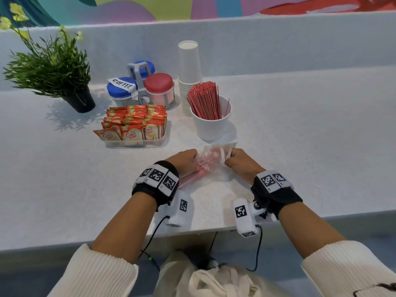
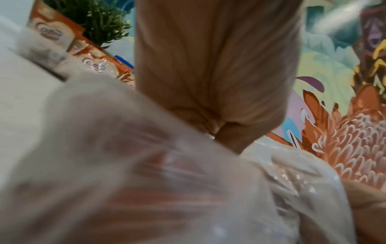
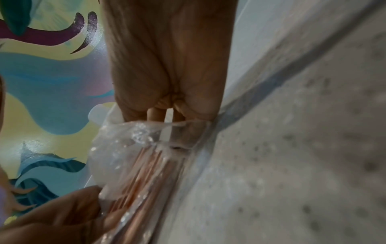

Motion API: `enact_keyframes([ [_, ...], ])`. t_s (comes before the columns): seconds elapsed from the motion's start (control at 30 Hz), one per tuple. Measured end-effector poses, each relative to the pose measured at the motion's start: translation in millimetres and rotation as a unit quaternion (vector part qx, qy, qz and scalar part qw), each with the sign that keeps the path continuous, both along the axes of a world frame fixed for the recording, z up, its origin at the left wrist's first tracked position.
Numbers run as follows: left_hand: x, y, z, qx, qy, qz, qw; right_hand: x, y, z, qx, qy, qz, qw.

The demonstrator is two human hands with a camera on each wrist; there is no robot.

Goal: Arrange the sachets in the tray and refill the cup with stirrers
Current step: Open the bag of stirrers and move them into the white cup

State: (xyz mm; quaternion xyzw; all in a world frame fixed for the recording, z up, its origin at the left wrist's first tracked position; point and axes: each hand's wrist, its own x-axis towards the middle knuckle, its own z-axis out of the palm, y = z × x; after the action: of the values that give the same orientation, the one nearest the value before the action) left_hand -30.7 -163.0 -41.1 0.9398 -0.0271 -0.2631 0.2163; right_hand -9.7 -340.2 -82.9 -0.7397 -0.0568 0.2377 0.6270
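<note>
Gripping the plastic bag (image 1: pixel 211 166) at lower centre, my left hand (image 1: pixel 186 160) and right hand (image 1: pixel 242 162) pinch its film. I judge the stirrers (image 1: pixel 192 175) inside need freeing next for the cup (image 1: pixel 211 125).

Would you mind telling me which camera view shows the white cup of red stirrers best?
The head view: the white cup stands whole and sharp on the counter, red stirrers upright inside it, beside the sachet tray. Neither wrist view shows the cup; each shows only its hand and the plastic bag of stirrers.
</note>
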Motion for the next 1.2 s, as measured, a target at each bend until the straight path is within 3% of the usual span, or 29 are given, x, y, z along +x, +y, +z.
enact_keyframes([
  [0.23,1.8,-5.0,-6.5,-0.070,-0.006,0.007,0.998,2.2,-1.2,-1.9,0.032,0.026,-0.009,0.999],
  [0.43,6.9,-9.9,-17.8,-0.154,-0.027,0.088,0.984,-0.2,-1.3,1.3,0.083,0.027,0.052,0.995],
  [0.57,8.6,-12.6,-18.3,-0.138,-0.008,0.089,0.986,5.0,-7.4,-7.3,0.084,0.067,0.000,0.994],
  [0.7,8.8,-9.4,-17.3,-0.128,0.059,0.063,0.988,10.5,-10.1,-9.7,0.055,0.070,-0.065,0.994],
  [0.8,7.6,-9.3,-19.2,-0.057,0.047,0.031,0.997,14.8,-12.3,-12.6,0.056,0.053,-0.103,0.992],
  [0.97,8.8,-14.0,-20.7,0.016,0.014,0.011,1.000,9.8,-12.8,-2.2,0.016,0.035,-0.026,0.999],
  [1.2,15.4,-5.6,-24.8,-0.009,0.016,-0.002,1.000,17.0,-14.4,-0.6,-0.120,-0.049,0.073,0.989],
])
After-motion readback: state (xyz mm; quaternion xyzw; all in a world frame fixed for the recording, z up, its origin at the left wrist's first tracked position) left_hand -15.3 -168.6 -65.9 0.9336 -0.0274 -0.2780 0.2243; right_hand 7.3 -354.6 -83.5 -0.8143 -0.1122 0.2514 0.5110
